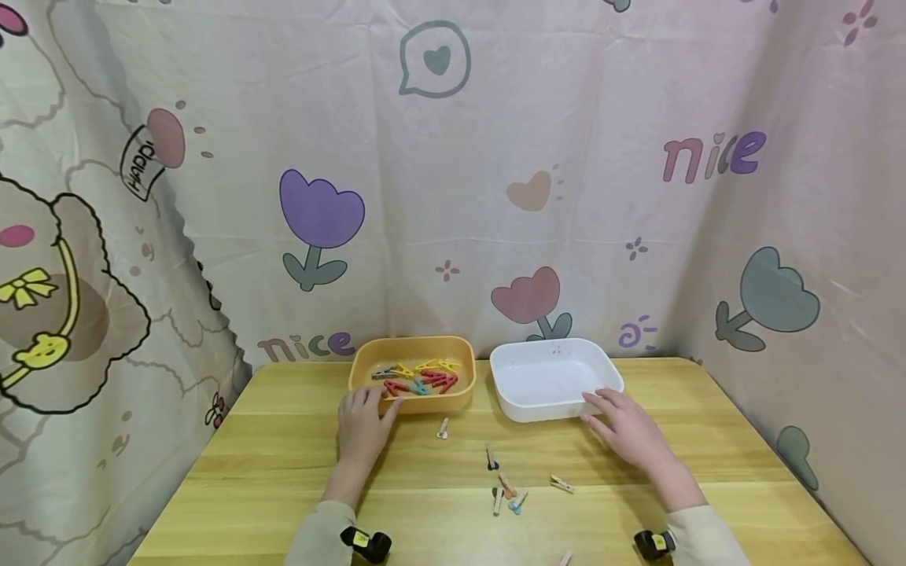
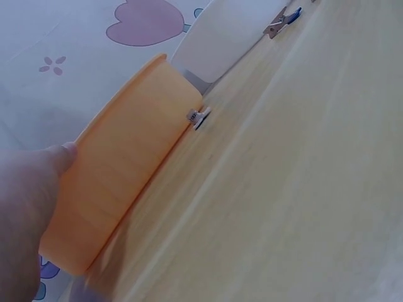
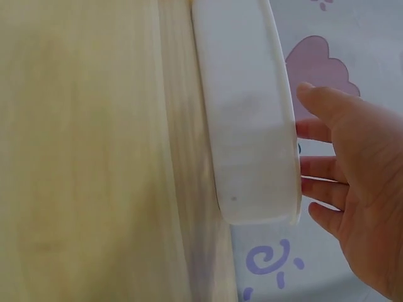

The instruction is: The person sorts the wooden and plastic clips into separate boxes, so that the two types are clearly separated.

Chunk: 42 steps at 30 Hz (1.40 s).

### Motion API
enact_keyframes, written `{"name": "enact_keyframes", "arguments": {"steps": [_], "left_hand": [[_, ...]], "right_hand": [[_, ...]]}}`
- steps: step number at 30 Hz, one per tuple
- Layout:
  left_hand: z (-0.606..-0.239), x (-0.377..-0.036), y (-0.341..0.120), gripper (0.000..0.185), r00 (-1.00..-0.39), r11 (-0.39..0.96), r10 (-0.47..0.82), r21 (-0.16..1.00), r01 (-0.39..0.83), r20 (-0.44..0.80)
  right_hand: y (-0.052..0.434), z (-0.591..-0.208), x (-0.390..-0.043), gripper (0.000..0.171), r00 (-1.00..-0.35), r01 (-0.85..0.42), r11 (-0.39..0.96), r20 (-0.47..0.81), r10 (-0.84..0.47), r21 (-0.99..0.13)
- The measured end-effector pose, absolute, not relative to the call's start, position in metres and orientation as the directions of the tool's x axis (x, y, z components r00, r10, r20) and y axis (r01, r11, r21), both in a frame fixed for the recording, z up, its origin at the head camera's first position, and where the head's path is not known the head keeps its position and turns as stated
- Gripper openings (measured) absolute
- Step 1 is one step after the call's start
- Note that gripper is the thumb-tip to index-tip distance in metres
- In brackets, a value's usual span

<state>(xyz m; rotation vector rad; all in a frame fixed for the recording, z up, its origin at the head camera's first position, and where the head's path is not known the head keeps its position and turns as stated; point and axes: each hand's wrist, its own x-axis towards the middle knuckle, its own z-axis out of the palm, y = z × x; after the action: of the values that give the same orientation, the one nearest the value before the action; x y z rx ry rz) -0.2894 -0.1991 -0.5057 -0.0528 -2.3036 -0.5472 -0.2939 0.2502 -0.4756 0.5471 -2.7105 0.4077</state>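
My left hand [image 1: 363, 425] is at the near left corner of an orange plastic basket [image 1: 439, 405], holding its rim with the thumb outside; the other fingertips are partly hidden. Inside the basket lie several clothespins [image 1: 439, 380] in red, yellow, teal and grey. Beside it stands a white plastic basket [image 1: 548, 411], with nothing visible inside. At its near right corner is my right hand [image 1: 628, 428], fingers loosely spread by the rim [image 3: 296, 145] and thumb raised off the wall. Small wooden clothespins, one of them light [image 1: 562, 484], lie scattered on the table between the hands.
The wooden table [image 1: 241, 487] backs onto a printed curtain [image 1: 439, 157] right behind both baskets. One small clothespin [image 1: 443, 428] lies just in front of the orange basket, another [image 1: 565, 559] at the near edge of view. Black wrist cameras sit on both cuffs.
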Motion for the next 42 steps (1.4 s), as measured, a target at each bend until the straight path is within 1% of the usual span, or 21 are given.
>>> {"name": "enact_keyframes", "arguments": {"steps": [3, 7, 12, 15, 18, 20, 23, 30, 38, 42], "left_hand": [[-0.504, -0.289, -0.200, 0.033, -0.722, 0.913, -0.113, 0.358, 0.196, 0.683], [-0.498, -0.287, -0.201, 0.032, -0.747, 0.922, -0.087, 0.338, 0.191, 0.659], [-0.490, -0.283, -0.205, 0.030, -0.769, 0.918, -0.052, 0.334, 0.215, 0.637], [-0.487, -0.282, -0.207, 0.032, -0.775, 0.916, -0.042, 0.334, 0.222, 0.630], [-0.485, -0.280, -0.208, 0.037, -0.798, 0.920, -0.049, 0.339, 0.199, 0.601], [-0.483, -0.279, -0.208, 0.040, -0.817, 0.919, -0.060, 0.351, 0.179, 0.573], [-0.479, -0.279, -0.207, 0.042, -0.826, 0.918, -0.068, 0.359, 0.168, 0.559], [-0.466, -0.277, -0.202, 0.040, -0.802, 0.920, -0.046, 0.337, 0.199, 0.596], [-0.453, -0.272, -0.191, 0.034, -0.806, 0.925, 0.021, 0.295, 0.241, 0.591], [-0.446, -0.267, -0.183, 0.030, -0.801, 0.925, 0.081, 0.255, 0.282, 0.593]], "right_hand": [[0.250, -0.475, -0.295, 0.041, -0.856, -0.421, 0.883, 0.412, -0.312, -0.207], [0.250, -0.474, -0.294, 0.034, -0.839, -0.429, 0.881, 0.451, -0.306, -0.200], [0.249, -0.472, -0.295, 0.025, -0.814, -0.438, 0.881, 0.495, -0.304, -0.178], [0.246, -0.472, -0.297, 0.023, -0.800, -0.450, 0.878, 0.511, -0.315, -0.164], [0.244, -0.472, -0.300, 0.022, -0.796, -0.454, 0.877, 0.515, -0.319, -0.159], [0.242, -0.472, -0.302, 0.022, -0.801, -0.445, 0.882, 0.510, -0.315, -0.154], [0.240, -0.472, -0.306, 0.023, -0.811, -0.426, 0.893, 0.500, -0.305, -0.146], [0.236, -0.466, -0.311, 0.027, -0.830, -0.376, 0.918, 0.487, -0.273, -0.127], [0.229, -0.463, -0.312, 0.032, -0.865, -0.318, 0.934, 0.452, -0.217, -0.160], [0.227, -0.462, -0.313, 0.034, -0.880, -0.294, 0.939, 0.435, -0.192, -0.180]]}}
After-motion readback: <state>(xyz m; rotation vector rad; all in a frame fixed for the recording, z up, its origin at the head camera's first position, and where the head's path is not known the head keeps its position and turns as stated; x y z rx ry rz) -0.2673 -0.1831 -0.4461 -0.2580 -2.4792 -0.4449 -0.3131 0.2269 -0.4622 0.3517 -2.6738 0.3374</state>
